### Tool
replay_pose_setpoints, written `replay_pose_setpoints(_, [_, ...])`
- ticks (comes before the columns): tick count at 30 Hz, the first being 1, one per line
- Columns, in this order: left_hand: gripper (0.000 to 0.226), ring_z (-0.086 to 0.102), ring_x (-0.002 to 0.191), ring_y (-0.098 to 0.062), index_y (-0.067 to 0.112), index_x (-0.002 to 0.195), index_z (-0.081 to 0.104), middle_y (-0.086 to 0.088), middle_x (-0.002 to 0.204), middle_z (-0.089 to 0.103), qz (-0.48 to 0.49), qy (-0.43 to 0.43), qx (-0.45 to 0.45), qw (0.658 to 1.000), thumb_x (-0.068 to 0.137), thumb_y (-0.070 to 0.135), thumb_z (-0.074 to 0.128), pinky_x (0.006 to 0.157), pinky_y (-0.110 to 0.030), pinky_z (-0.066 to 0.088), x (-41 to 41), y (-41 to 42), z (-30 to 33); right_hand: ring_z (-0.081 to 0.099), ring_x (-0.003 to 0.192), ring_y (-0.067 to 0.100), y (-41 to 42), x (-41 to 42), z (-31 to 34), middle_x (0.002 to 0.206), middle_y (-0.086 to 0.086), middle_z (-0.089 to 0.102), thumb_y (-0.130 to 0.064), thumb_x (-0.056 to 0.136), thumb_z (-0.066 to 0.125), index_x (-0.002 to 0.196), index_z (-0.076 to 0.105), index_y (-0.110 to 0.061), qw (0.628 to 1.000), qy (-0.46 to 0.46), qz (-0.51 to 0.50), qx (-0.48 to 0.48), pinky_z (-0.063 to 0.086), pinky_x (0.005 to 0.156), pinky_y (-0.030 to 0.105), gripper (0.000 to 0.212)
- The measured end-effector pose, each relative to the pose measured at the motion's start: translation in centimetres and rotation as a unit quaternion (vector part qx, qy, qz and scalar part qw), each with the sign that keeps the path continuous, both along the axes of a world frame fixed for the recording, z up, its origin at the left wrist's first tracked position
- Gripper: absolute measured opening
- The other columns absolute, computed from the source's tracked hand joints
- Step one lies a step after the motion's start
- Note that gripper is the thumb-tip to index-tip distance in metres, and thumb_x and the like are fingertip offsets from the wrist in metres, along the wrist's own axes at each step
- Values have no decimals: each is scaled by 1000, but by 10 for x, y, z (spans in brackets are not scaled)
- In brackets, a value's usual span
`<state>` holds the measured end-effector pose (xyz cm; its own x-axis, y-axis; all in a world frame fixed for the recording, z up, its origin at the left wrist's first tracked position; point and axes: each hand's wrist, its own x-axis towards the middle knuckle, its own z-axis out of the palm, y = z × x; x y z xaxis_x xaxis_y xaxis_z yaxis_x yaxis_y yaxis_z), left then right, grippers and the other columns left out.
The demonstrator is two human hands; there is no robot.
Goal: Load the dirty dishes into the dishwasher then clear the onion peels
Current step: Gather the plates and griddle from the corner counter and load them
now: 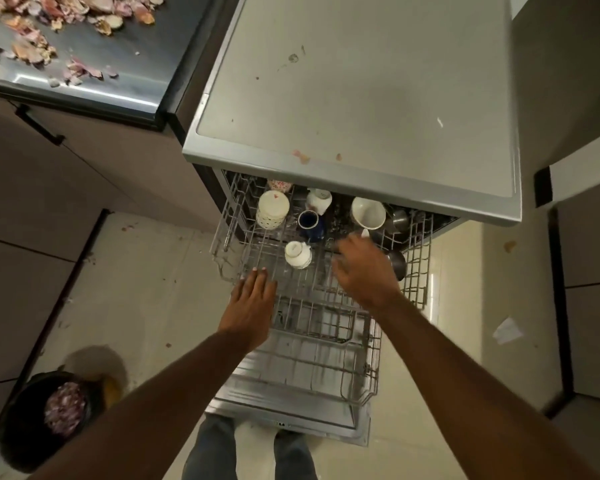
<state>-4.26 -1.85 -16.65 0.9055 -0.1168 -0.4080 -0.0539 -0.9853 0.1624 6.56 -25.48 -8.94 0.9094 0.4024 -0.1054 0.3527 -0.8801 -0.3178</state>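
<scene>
L grip (pixel 253 299) flat on upper rack (pixel 420 271), R grip (pixel 361 268) over cups, no legible text

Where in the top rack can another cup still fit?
The pulled-out upper wire rack is bare at its front-left, between the small white cup and the left hand. The back row by the dark blue cup is crowded.

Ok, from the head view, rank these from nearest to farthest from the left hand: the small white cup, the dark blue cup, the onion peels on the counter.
1. Small white cup: upper rack, just up and right of the left hand.
2. Dark blue cup: deeper in the rack, behind the white one.
3. Onion peels: far up-left on the counter.
</scene>
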Motion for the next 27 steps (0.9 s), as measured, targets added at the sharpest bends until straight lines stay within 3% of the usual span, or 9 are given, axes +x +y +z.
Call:
replay_pose_setpoints(4, [84,20,156,-36,8,158,25,-16,167,22,229,-35,-134,964,90,22,74,127,-49,23,10,-14,2,45,130,29,9,63,57,140,14,50,-26,95,65,134,56,-10,974,-221,28,38,44,112,46,44])
replay_pose_setpoints(8, [84,37,143,-41,-3,156,26,-25,156,34,597,1,-260,759,91,17,76,117,-46,36,27,-38,4,26,151,34,3,108,68,165,14,24,-62,88,63,158,28,-12,989,-131,26,-70,28,124,53,94])
replay_pose_setpoints(9, [70,50,126,-40,-5,151,33,-24,143,46,663,39,-353,659,94,12,70,108,-43,43,32,-43,-5,24,152,34,2,113,66,167,14,22,-66,86,63,161,21,-13,986,-125,40,-101,26,124,52,101])
replay_pose_setpoints(10, [55,56,104,-37,-1,145,42,-22,124,54,635,68,-314,703,94,8,63,98,-40,47,28,-48,-14,25,152,33,0,117,65,167,14,21,-67,85,64,163,16,-14,982,-130,52,-126,26,124,51,105])
replay_pose_setpoints(11, [44,55,87,-31,4,136,52,-20,110,56,709,71,-424,560,93,9,58,90,-37,50,37,-51,-20,27,149,33,0,121,64,165,14,23,-64,84,67,163,15,-16,978,-139,60,-143,27,121,50,107])
replay_pose_setpoints(12, [32,53,78,-25,7,124,59,-17,102,58,625,79,-379,678,92,14,58,82,-35,52,30,-47,-29,31,144,34,0,125,65,161,14,26,-62,80,71,163,15,-19,975,-147,65,-154,30,118,49,109])
replay_pose_setpoints(17, [14,62,85,-29,1,109,62,-20,96,63,691,189,-544,435,104,8,50,74,-39,56,52,-74,-32,31,134,35,1,139,70,152,15,28,-62,70,77,163,13,-25,969,-142,80,-186,29,114,49,119])
replay_pose_setpoints(23, [24,67,94,-34,-2,121,62,-26,120,67,728,173,-536,392,106,3,43,85,-50,60,69,-87,-41,31,136,34,-1,140,68,154,15,28,-64,68,76,164,13,-24,970,-135,79,-184,28,114,50,121])
replay_pose_setpoints(27, [19,64,82,-20,2,117,56,-17,112,62,721,173,-499,449,106,5,41,84,-38,62,70,-92,-46,33,136,34,-1,139,68,154,15,30,-64,70,74,164,17,-23,972,-146,77,-170,30,113,50,117])
